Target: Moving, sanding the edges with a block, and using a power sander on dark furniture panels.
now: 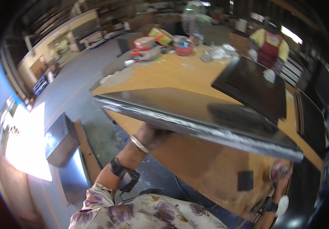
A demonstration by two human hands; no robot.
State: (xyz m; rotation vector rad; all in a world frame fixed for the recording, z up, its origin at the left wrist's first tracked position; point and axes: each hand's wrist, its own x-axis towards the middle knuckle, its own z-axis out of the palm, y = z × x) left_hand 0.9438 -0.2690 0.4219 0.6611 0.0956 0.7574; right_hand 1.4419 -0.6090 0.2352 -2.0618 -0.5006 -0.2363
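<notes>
Left hand [151, 134] comes up from the near left, bracelet at the wrist, black strap on the forearm. It sits under the near edge of the panel [195, 114], touching it from below; the fingers are hidden behind the panel, so cannot tell how closed they are. The panel is dark, flat, long, with a pale dusty near edge, held tilted above the table [179, 72], running from centre left down to the right. It lies between the two hands, its left part over the left hand, its right end above the right hand. Right hand [281, 173] is at the near right, just below the panel's right end, near a small dark square [245, 180] on the table; blurred, its fingers' grip cannot be told. Far on the table: a red bowl [183, 45], boxes and clutter. Far right, another dark panel [254, 89] lies flat, with a second person [268, 45] in a red apron resting a hand on it.
</notes>
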